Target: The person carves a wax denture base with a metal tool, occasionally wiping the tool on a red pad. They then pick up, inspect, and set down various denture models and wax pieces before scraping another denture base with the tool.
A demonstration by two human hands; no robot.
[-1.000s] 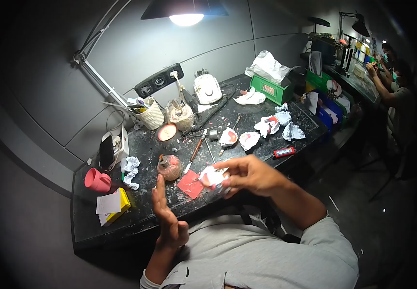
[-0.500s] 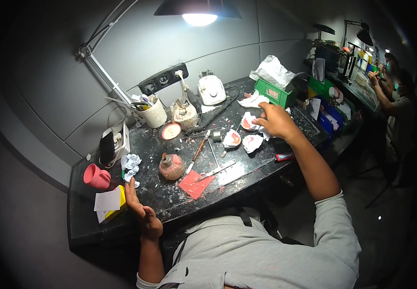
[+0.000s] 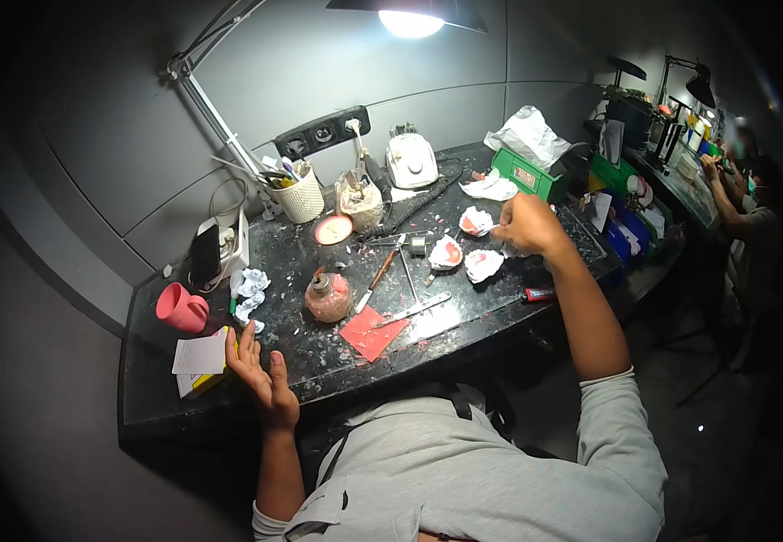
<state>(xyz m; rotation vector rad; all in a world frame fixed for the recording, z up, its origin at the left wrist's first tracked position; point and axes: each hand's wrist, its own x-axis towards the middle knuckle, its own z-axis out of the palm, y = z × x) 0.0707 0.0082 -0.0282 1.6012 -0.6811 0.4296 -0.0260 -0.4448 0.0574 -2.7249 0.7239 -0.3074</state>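
My left hand (image 3: 263, 378) is open at the front left of the bench, fingers extended and thumb apart, beside a yellow box (image 3: 203, 383) with a white paper (image 3: 199, 355) on it. My right hand (image 3: 529, 228) reaches over the back right, its fingers bent downward and drawn together; what they hold, if anything, is hidden. Close to it lie white plaster casts with reddish wax: one at the back (image 3: 475, 221), one at the left (image 3: 445, 253) and one in front (image 3: 482, 265). A partly hidden whitish piece shows under the hand.
A round burner (image 3: 329, 298), a red wax sheet (image 3: 374, 333), a wax knife (image 3: 379, 275) and a metal spatula (image 3: 416, 309) lie mid-bench. A green bin (image 3: 524, 173) stands behind. Left are a pink mug (image 3: 182, 309) and crumpled paper (image 3: 251, 285). A co-worker (image 3: 753, 203) sits far right.
My right hand's fingers have drawn together and point lower beside the casts. The left hand's thumb has spread away from its fingers. The whole view has shifted slightly.
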